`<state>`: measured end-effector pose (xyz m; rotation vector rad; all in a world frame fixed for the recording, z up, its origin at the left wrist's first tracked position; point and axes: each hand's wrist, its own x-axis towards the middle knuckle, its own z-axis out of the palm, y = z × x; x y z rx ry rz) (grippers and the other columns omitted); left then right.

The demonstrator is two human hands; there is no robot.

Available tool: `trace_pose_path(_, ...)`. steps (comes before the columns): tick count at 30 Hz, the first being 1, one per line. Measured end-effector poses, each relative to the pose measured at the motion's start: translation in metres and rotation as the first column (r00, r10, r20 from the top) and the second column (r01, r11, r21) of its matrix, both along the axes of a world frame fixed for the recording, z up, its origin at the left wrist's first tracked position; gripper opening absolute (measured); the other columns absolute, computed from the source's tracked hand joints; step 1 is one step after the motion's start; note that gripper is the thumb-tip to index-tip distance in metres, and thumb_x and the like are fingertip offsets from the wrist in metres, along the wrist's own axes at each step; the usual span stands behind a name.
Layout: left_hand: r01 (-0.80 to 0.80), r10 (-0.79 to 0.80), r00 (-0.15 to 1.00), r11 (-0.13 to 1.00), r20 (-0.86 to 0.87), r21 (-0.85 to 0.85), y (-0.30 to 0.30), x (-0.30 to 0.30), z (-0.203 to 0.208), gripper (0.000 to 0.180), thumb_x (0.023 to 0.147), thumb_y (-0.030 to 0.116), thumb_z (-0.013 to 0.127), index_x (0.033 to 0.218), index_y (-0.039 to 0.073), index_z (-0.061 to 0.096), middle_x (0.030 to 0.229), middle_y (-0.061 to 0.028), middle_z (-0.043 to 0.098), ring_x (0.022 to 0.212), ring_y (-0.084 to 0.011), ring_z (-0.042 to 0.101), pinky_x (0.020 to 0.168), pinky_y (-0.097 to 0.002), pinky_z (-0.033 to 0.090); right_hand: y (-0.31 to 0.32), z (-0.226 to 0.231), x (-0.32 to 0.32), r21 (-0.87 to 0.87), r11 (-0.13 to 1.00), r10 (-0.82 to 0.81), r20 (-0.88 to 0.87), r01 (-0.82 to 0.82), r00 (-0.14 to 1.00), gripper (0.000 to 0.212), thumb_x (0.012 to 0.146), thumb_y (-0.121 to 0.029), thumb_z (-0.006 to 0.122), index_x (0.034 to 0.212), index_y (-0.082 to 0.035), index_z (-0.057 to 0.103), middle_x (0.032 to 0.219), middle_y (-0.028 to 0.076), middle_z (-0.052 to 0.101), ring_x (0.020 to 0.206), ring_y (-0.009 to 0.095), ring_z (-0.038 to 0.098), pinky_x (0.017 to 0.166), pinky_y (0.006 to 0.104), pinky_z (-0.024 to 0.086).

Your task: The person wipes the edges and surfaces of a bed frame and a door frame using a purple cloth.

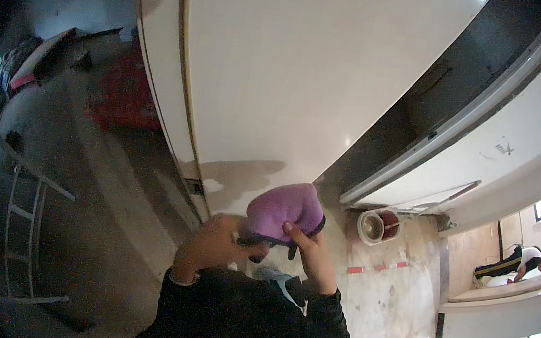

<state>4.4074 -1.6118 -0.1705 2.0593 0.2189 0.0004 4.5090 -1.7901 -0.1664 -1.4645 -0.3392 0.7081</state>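
A bunched purple cloth with dark edging is held up in front of my chest, before a large pale door panel. My right hand grips its right lower edge, with the thumb pressed on the near side and the other fingers hidden behind. At the cloth's lower left is my left hand, smeared by motion. Its fingertips reach the dark edging, but whether they grip it is unclear. Part of the cloth's underside is hidden by my hands.
A white bucket stands on the floor to the right, beside a red-brown container. A metal ladder is at the left, with red material beyond. Another person bends over at far right.
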Motion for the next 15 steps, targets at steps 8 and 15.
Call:
trace_pose_path(8, -0.8, 0.636, 0.587, 0.551, 0.501, 0.237, 0.047, 0.014, 0.009, 0.023, 0.092, 0.024, 0.051, 0.098, 0.003, 0.055, 0.072, -0.0091, 0.059, 0.068, -0.019, 0.06, 0.06, -0.0326, 0.046, -0.019, -0.035, 0.009, -0.139, 0.975, -0.192, -0.151, 0.172, 0.97, 0.049, 0.082, -0.042, 0.061, 0.111, -0.004, 0.052, 0.084, 0.002, 0.059, 0.067, 0.01, 0.052, 0.05, 0.0212, 0.033)
trace_pose_path(15, -0.814, 0.498, 0.563, 0.47, 0.659, 0.341, 0.055, 0.024, -0.01, 0.014, 0.089, 0.016, 0.053, 0.094, 0.003, 0.054, 0.075, -0.0134, 0.061, 0.067, -0.026, 0.063, 0.059, -0.0355, 0.048, -0.016, -0.033, 0.005, -0.121, 0.982, -0.165, -0.155, 0.147, 0.974, 0.046, 0.082, -0.045, 0.059, 0.103, -0.005, 0.053, 0.075, 0.004, 0.061, 0.062, 0.011, 0.055, 0.048, 0.0217, 0.033)
